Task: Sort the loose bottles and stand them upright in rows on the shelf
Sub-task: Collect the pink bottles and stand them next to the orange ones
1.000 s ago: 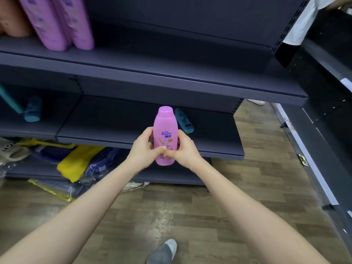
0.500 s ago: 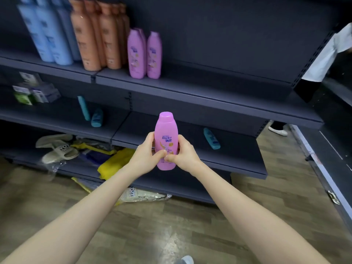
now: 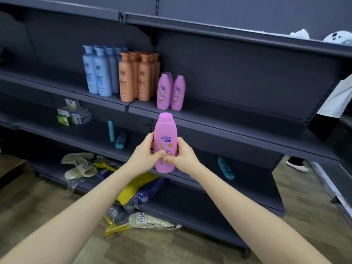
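Light is soft and even, falling from above. The dark shelving soaks it up, with deep shade under each board. The forearms at 5 and 7 o'clock look pale, nearly washed out. The pink bottle at centre is sharp, its label readable. Shelf lines bow toward 3 and 9 o'clock, where detail smears. Plastic wrapping near 6 o'clock glints.
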`<action>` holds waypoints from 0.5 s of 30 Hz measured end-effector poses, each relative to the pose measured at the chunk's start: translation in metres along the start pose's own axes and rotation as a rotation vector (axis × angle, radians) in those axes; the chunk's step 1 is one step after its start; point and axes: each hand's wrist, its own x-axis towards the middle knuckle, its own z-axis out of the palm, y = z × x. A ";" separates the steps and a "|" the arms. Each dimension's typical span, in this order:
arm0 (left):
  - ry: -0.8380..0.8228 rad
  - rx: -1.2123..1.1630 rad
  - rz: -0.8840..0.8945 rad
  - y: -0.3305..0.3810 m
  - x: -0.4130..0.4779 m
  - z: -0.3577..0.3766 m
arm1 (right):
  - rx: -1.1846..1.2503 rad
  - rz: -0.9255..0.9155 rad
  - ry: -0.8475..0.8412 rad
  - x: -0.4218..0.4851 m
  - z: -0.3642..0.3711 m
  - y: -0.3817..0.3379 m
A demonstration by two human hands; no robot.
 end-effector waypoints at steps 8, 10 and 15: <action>0.025 -0.020 0.012 0.014 0.041 -0.005 | 0.003 -0.046 0.008 0.040 -0.020 -0.008; 0.037 -0.026 0.005 0.016 0.056 -0.003 | 0.005 -0.061 0.013 0.054 -0.028 -0.007; 0.049 -0.044 -0.014 0.019 0.097 0.001 | 0.026 -0.080 0.033 0.090 -0.045 -0.001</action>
